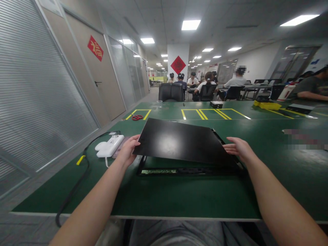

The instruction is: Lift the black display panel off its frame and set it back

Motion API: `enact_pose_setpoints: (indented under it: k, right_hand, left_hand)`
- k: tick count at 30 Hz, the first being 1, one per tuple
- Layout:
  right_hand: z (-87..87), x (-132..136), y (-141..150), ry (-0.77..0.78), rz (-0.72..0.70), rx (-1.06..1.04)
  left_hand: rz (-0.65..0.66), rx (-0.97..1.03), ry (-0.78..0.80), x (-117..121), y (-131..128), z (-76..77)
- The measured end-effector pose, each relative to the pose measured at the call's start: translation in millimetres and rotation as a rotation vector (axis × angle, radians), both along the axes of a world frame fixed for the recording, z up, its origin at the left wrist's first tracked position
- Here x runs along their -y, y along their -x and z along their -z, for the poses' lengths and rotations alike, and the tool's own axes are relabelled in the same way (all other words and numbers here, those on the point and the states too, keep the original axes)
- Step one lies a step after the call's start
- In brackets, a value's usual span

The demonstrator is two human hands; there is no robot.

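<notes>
A glossy black screen panel (176,141) is tilted over the green table, its left side raised. My left hand (128,149) pinches the panel's left edge between thumb and fingers. Beneath it lies a thin black frame (140,167), with a green circuit strip (159,172) along its near side; the panel hides most of the frame. At the right edge is my right hand (239,149), fingers stretched out and thumb apart. Its fingertips are at the panel and frame edge, and whether they touch the panel I cannot tell.
Left of the panel, a white power strip (112,145) with a black cable (88,167) lies on the green table (189,198). Red-handled scissors (137,117), a small black box (216,104) and a yellow tray (266,105) are farther back. Several people sit beyond.
</notes>
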State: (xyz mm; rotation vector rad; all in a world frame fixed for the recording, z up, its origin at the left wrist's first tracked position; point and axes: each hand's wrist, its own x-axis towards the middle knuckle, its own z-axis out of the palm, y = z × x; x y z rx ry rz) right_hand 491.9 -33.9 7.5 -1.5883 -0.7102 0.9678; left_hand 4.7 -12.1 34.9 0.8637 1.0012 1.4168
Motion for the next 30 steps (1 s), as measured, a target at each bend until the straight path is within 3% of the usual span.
enact_pose_setpoints:
  k: [9,21,30]
  right_hand:
    - [2.3,-3,4,-0.009,0.021,0.064]
    - [10.1,-6,-14,0.037,0.055,0.186]
    - [25.5,-15,-29,0.037,0.022,0.359]
  left_hand:
    - [-0.025,-0.030,0.037,-4,5,5.1]
    - [0.090,-0.084,0.073,-1,-7,11.2]
    - [0.139,-0.139,0.134,-4,-6,20.7]
